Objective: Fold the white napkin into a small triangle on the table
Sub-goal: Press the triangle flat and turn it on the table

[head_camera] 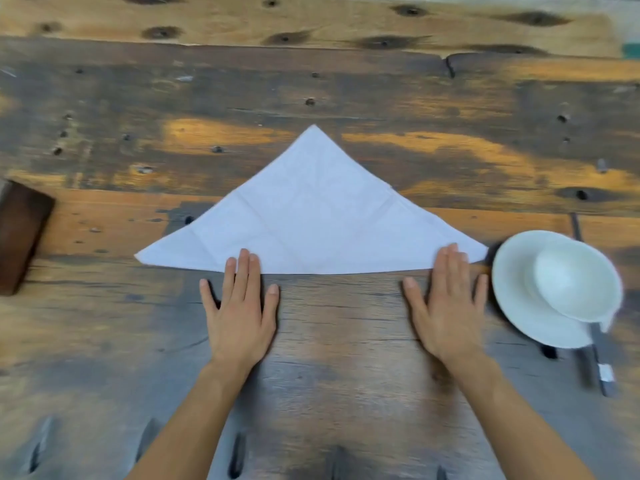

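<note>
the white napkin (313, 223) lies flat in the middle of the wooden table (346, 84), already a large triangle with its long folded edge toward the person and its apex pointing away. it looks thin, light and soft; it will likely slide or lift at a touch, hold a crease only when pressed, and wrinkle if dragged. the best places to take hold look like the two sharp side corners, pinched lightly, with the other hand pinning the fold.

the left hand (240, 306) lies palm down, fingers spread and flat, its longer fingertips resting on the napkin's near edge left of centre. the right hand (446, 303) lies the same way, fingertips on the near edge close to the right corner. neither grip is closed on anything; both are apart and only pressing.

a white saucer (519, 306) carrying a bowl (575, 282) sits just beside the right corner, so that corner should be lifted with care.
</note>
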Demonstrator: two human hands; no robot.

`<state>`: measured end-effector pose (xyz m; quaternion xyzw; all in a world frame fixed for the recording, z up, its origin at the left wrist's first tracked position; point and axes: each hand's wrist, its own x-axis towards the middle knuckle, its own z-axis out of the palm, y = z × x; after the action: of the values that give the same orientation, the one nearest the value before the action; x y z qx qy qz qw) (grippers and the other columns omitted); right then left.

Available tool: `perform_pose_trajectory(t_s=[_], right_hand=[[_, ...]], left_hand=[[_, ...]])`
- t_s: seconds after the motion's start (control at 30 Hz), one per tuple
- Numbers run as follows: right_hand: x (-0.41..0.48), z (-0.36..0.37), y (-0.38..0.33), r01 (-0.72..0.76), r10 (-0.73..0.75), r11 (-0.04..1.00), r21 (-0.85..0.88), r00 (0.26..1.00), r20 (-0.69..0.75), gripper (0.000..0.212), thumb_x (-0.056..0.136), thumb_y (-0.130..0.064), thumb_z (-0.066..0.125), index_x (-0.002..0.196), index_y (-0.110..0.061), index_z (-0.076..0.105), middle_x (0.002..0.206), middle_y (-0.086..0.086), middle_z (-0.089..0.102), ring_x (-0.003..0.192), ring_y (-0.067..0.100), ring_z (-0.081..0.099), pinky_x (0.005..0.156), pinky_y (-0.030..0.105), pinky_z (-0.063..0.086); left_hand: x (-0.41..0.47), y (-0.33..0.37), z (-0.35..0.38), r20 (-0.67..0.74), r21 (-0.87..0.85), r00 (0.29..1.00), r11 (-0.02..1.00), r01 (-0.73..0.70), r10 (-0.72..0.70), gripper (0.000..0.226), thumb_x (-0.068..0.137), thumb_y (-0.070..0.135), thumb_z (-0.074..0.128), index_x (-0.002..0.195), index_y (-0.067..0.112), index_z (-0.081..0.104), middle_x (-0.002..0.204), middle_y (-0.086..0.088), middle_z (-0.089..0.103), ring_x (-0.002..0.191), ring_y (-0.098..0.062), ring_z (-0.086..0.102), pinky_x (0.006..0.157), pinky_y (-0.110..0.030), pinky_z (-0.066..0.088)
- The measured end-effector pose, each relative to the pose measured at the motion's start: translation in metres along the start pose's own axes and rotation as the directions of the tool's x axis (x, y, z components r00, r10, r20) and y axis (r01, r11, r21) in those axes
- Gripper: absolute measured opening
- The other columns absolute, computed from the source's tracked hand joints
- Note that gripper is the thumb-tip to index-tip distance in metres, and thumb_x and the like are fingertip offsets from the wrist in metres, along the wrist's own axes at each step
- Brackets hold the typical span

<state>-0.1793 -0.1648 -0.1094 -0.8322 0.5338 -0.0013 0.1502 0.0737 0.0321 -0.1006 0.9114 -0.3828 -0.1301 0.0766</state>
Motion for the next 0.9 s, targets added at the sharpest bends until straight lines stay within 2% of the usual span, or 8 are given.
perform_pose_trajectory(t_s=[0.13,0.2,0.27,0.43,0.63,0.7,0.77,0.9], right_hand=[[0.002,0.014,0.009,-0.002,0.000,1.000,-0.029,0.998,-0.065,0.081,0.099,-0.071,0.016,0.160,-0.017,0.008,0.170,0.006,0.009,0.155,0.023,0.009,0.120,0.060,0.011],[0.003,0.020,0.013,-0.002,-0.002,0.999,-0.046,0.997,-0.082,0.080,0.099,-0.071,0.019,0.160,-0.021,0.006,0.170,0.004,0.006,0.155,0.023,0.009,0.120,0.061,0.012],[0.004,0.024,0.016,-0.006,0.001,0.998,-0.058,0.996,-0.084,0.080,0.098,-0.071,0.022,0.161,-0.026,0.001,0.171,0.000,-0.001,0.156,0.022,0.006,0.120,0.061,0.012],[0.004,0.022,0.015,-0.042,0.034,0.993,-0.107,0.997,-0.071,0.079,0.097,-0.070,0.023,0.161,-0.025,0.008,0.167,0.013,0.006,0.154,0.032,0.008,0.117,0.064,0.016],[-0.003,0.009,-0.008,-0.082,0.080,0.993,-0.081,0.996,-0.035,0.081,0.098,-0.071,0.010,0.159,-0.018,0.011,0.169,0.012,0.008,0.155,0.027,0.005,0.116,0.073,0.007],[-0.012,0.008,-0.043,-0.015,0.013,0.999,-0.051,0.999,-0.050,0.083,0.099,-0.066,0.012,0.158,-0.008,0.017,0.167,0.017,0.013,0.154,0.031,0.011,0.115,0.073,0.007],[-0.023,0.014,-0.098,0.166,-0.167,0.986,-0.022,0.985,-0.045,0.081,0.099,-0.058,0.021,0.156,0.000,0.022,0.166,0.022,0.016,0.153,0.035,0.018,0.118,0.068,0.006],[-0.037,0.038,-0.235,0.385,-0.392,0.917,0.105,0.919,0.045,0.079,0.101,-0.059,0.018,0.160,-0.006,0.012,0.168,0.013,0.002,0.156,0.027,0.000,0.122,0.062,-0.002]], left_hand=[[0.009,-0.064,-0.021,-0.050,0.003,0.979,0.980,0.199,-0.198,0.071,0.102,0.056,0.014,0.165,0.023,0.011,0.174,0.008,0.005,0.160,-0.012,0.001,0.126,-0.060,-0.001],[0.013,-0.094,-0.030,-0.058,0.001,0.960,0.962,0.275,-0.274,0.074,0.101,0.057,0.013,0.165,0.022,0.012,0.174,0.006,0.006,0.160,-0.014,0.002,0.126,-0.061,-0.001],[0.015,-0.111,-0.034,-0.057,0.013,0.959,0.960,0.280,-0.279,0.076,0.099,0.061,0.011,0.165,0.023,0.011,0.174,0.008,0.006,0.160,-0.016,0.002,0.126,-0.061,-0.002],[0.015,-0.116,-0.030,-0.072,0.003,0.962,0.965,0.264,-0.263,0.076,0.100,0.063,0.012,0.165,0.025,0.008,0.174,0.010,0.004,0.160,-0.015,-0.002,0.126,-0.059,-0.005],[0.015,-0.116,-0.026,-0.088,-0.013,0.950,0.954,0.300,-0.300,0.081,0.099,0.065,0.016,0.165,0.019,0.010,0.174,0.002,0.003,0.160,-0.020,0.000,0.126,-0.062,-0.001],[0.015,-0.115,-0.025,-0.084,-0.017,0.938,0.942,0.336,-0.336,0.083,0.099,0.067,0.018,0.165,0.019,0.008,0.174,-0.002,0.003,0.160,-0.027,0.000,0.126,-0.062,-0.001],[0.014,-0.115,-0.026,-0.085,0.000,0.936,0.939,0.344,-0.343,0.080,0.099,0.068,0.018,0.165,0.024,0.007,0.174,-0.007,0.004,0.160,-0.032,0.001,0.126,-0.062,0.000],[0.014,-0.114,-0.025,-0.094,0.003,0.938,0.942,0.334,-0.333,0.068,0.100,0.063,0.021,0.163,0.040,0.013,0.172,-0.021,0.006,0.157,-0.045,0.005,0.125,-0.064,0.003]])
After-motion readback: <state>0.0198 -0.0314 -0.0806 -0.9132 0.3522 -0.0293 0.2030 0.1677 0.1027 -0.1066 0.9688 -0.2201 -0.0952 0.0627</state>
